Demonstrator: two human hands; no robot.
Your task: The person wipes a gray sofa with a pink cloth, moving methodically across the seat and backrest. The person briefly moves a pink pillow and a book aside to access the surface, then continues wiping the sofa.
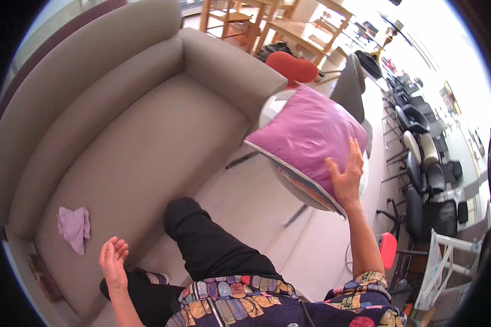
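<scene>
A pink cushion (311, 131) with pale piping lies on a white chair (272, 107) right of the sofa. My right hand (349, 173) rests on the cushion's near right part, fingers spread, gripping nothing. Beneath the cushion's near edge, some patterned or coloured material shows, only partly visible. My left hand (113, 259) is raised near the sofa's front edge, palm up with slightly curled fingers, and holds nothing. A crumpled light purple cloth (74, 229) lies on the seat of the taupe sofa (139, 143), left of that hand and apart from it.
A red stool or cushion (292, 67) stands beyond the sofa arm, near wooden tables and chairs (292, 28). Many dark office chairs (413, 118) line the right side. A white folding frame (442, 265) and a red object (388, 250) are at the lower right.
</scene>
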